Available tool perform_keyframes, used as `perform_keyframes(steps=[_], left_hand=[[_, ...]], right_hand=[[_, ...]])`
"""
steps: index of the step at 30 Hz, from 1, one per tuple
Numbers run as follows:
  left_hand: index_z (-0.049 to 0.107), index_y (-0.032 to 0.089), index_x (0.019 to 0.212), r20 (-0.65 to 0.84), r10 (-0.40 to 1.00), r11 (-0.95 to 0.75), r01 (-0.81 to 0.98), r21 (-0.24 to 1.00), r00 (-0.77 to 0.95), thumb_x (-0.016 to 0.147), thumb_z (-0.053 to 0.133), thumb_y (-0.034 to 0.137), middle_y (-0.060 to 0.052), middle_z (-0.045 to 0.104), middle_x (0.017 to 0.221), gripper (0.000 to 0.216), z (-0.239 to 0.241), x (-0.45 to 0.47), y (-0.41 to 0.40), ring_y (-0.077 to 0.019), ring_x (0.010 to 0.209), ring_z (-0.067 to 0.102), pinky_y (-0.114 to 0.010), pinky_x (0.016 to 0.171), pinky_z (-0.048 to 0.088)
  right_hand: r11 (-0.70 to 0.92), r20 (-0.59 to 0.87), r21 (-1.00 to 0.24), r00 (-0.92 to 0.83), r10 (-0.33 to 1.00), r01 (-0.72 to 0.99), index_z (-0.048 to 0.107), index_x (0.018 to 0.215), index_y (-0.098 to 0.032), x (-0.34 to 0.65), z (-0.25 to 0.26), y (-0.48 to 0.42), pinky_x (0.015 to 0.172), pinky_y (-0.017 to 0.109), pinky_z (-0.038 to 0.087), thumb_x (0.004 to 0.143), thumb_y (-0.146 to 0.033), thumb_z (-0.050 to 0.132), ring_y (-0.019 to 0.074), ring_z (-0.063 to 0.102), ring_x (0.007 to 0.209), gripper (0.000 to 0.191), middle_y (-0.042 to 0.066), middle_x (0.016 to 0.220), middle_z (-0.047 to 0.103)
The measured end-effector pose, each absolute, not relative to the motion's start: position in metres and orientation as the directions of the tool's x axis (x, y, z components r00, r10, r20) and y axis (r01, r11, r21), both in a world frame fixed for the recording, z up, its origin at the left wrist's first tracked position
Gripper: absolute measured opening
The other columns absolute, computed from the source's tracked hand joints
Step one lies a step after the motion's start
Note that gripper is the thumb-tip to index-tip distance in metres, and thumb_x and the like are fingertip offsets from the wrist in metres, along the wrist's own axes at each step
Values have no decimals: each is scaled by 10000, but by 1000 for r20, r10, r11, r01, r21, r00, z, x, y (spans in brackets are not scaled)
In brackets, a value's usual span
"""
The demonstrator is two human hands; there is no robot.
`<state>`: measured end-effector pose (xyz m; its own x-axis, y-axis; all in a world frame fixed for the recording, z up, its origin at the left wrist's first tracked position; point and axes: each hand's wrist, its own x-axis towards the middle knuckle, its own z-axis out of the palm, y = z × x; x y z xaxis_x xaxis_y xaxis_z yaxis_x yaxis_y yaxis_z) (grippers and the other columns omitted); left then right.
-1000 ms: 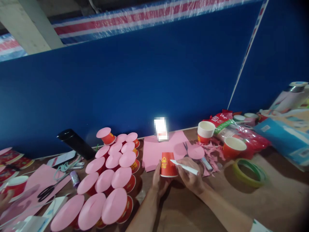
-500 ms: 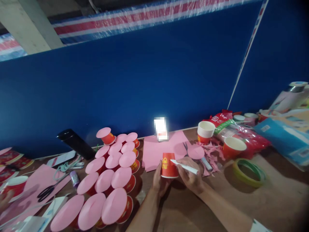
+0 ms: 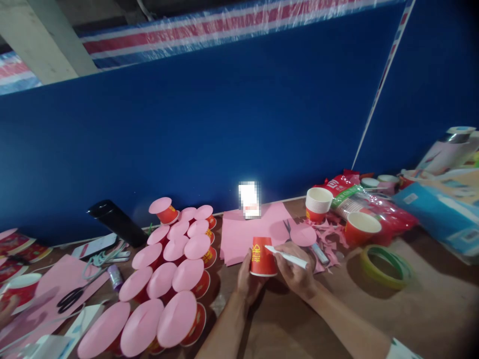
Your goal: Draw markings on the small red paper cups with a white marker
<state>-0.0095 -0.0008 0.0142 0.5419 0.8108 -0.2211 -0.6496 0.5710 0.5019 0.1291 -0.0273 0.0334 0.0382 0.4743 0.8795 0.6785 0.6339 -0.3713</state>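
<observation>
My left hand (image 3: pixel 247 276) is closed around the lower left side of a red paper cup (image 3: pixel 265 257), which is upside down with its white rim at the bottom and yellow characters on its side. A white pen (image 3: pixel 290 258) is pinched in my right hand (image 3: pixel 299 271), its tip at the cup's upper right side; whether it touches cannot be made out. Behind the cup lie pink paper sheets (image 3: pixel 239 234). Beside my right hand are a pink paper disc (image 3: pixel 304 234), the partly hidden scissors (image 3: pixel 287 228) and a glue stick (image 3: pixel 321 253).
Left stand several red cups topped with pink discs (image 3: pixel 175 319), a black bottle (image 3: pixel 116 222) and black-handled scissors (image 3: pixel 70 299). Another person's hand (image 3: pixel 8 310) holds a cup at far left. Right are stacked cups (image 3: pixel 318 202), green tape (image 3: pixel 387 267), paper scraps and a red bag (image 3: pixel 392 209).
The cup has turned very slightly in my left hand, its yellow characters shifting a little to the right. The pen and my right hand stay almost in place.
</observation>
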Motion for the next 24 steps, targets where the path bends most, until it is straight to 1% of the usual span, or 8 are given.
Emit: perform_keyframes(steps=[6,10,14,19,24], left_hand=[[623,65,1066,-260,817,571,-658,491,515,874,477,421,-137,693,981,431,12,-10,2,-245,962,633,-376,912,451],[633,66,1040,-247,821,565,-671,481,515,875,482,418,-129,698,978,416,9,-10,3,-223,915,646,-357,899,461],[635,64,1032,-238,817,572,-684,452,526,878,484,407,-125,702,972,405,10,-11,4,-216,891,649,-362,896,461],[649,64,978,-230,823,565,-702,434,520,875,491,382,-122,699,931,370,12,-13,4,-211,850,648,-362,886,462],[648,75,964,-241,829,557,-708,435,504,876,488,387,-116,697,935,361,11,-13,5,-212,857,643,-364,871,470]], right_hand=[[627,867,-391,41,497,674,576,887,-171,127,39,-30,608,309,504,855,-108,500,168,611,671,104,56,731,640],[635,870,-391,42,491,666,567,888,-172,126,37,-30,608,317,507,844,-92,510,173,611,679,108,58,734,640],[665,887,-370,35,460,649,553,894,-180,125,32,-29,577,322,511,831,-80,526,176,610,659,121,52,718,638],[690,916,-326,33,401,646,557,941,-171,124,28,-28,583,333,526,818,-66,549,184,617,685,162,59,744,646],[675,895,-361,37,444,643,570,898,-176,125,30,-29,584,317,527,822,-75,553,174,620,672,127,51,733,644]])
